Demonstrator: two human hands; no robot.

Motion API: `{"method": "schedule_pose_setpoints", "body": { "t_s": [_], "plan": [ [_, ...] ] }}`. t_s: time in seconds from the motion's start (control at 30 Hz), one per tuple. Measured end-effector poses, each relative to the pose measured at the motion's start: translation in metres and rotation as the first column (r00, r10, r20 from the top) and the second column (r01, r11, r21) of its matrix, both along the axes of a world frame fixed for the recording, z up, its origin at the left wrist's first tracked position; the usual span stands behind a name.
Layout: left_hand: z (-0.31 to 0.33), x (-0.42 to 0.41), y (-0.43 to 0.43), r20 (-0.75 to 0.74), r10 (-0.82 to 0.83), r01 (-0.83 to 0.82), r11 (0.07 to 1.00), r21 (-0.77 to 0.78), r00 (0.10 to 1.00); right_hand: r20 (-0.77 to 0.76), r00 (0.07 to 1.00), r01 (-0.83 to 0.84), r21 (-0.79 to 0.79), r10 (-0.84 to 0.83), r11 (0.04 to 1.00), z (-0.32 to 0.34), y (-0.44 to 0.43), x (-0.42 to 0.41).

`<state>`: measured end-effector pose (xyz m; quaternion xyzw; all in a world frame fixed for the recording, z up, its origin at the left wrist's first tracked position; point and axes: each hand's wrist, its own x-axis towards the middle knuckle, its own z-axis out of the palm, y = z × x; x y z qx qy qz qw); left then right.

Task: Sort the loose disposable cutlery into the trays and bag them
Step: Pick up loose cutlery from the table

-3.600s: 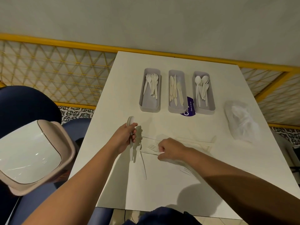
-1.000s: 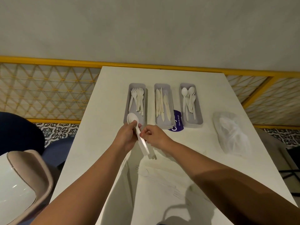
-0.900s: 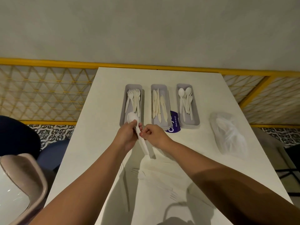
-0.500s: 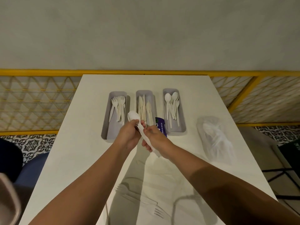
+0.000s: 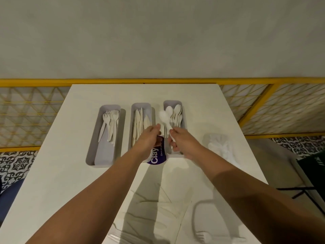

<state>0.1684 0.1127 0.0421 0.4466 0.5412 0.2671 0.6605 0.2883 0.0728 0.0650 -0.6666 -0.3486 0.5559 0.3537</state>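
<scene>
Right hand (image 5: 179, 140) pinched a spoon (image 5: 165, 117) over the right tray (image 5: 171, 102); left hand (image 5: 149, 139) hung loosely curled, empty. Purple label (image 5: 155, 156) read "Clay".

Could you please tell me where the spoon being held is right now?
The right hand holds the spoon just right of centre in the head view, its bowl by the left wall of the spoon tray, beside the knife tray.

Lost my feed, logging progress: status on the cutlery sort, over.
Right hand grips white spoon, left hand empty beside it. Spoon hovers by spoon tray, not yet in. Nothing blocking; loose fork at near edge.
</scene>
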Motion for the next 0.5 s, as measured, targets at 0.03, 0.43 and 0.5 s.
{"method": "schedule_pose_setpoints", "body": {
  "t_s": [0.03, 0.43, 0.5],
  "plan": [
    [-0.002, 0.005, 0.000, -0.094, -0.032, 0.038, 0.997, 0.067, 0.995, 0.036, 0.999, 0.033, 0.005, -0.033, 0.999, -0.002, 0.008, 0.008],
    [-0.022, 0.030, 0.016, -0.757, -0.237, 0.514, 0.845, 0.149, 0.609, 0.338, 0.941, 0.007, -0.005, -0.005, 1.000, -0.048, 0.075, 0.029],
    [-0.025, 0.029, 0.017, -0.755, -0.261, 0.523, 0.843, 0.125, 0.602, 0.386, 0.923, -0.012, -0.004, 0.012, 1.000, -0.051, 0.080, 0.028]
  ]
}}
